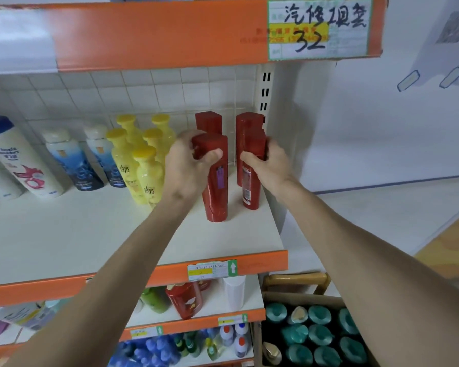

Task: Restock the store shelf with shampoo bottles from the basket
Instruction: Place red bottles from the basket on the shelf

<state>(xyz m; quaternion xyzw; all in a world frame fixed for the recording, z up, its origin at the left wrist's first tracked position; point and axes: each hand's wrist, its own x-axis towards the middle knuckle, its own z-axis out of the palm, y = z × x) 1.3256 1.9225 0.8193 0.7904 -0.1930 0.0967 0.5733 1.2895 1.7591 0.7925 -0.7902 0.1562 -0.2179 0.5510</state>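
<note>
White shelf board with orange front strip [64,234]: front part bare, so room likely remains.
Brown cardboard basket [302,296], lower right: many teal-capped bottles [318,335] unshelved.
Red plastic shampoo bottles: back pair [208,121] placed; front pair standing on the shelf, left hand [188,165] clamped round the left front bottle [217,192], right hand [270,162] round the right front bottle [251,186].

The top shelf tag [319,29] reads 32; the white bottle [24,165] apparently says head & shoulders.

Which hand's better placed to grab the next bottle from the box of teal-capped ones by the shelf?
Right, likely. The box sits low on the right, under the right forearm. The right hand grips the red bottle nearest that shelf end; the left hand grips one further left and must cross over.
</note>
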